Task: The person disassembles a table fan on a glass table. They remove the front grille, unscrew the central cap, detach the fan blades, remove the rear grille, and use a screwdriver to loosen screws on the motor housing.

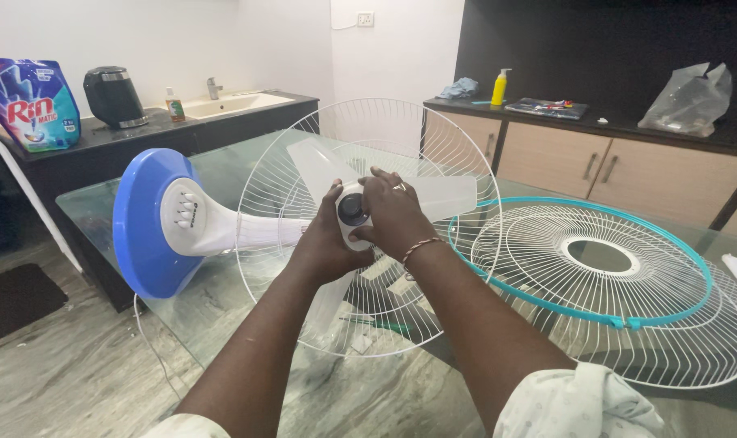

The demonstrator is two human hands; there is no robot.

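Both hands, left hand (324, 243) and right hand (393, 212), have fingers closed around the fan's blade hub (352, 212); the thin translucent blades (445, 197) might crack if twisted hard.

Black kettle (113, 96), detergent pouch (31, 104), yellow bottle (500, 88), sink (232, 104), plastic bag (688, 99)

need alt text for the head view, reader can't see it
Both hands, left hand and right hand, grip the white hub of a translucent three-blade fan lying on a glass table. A detached white wire guard with teal rim lies to the right.
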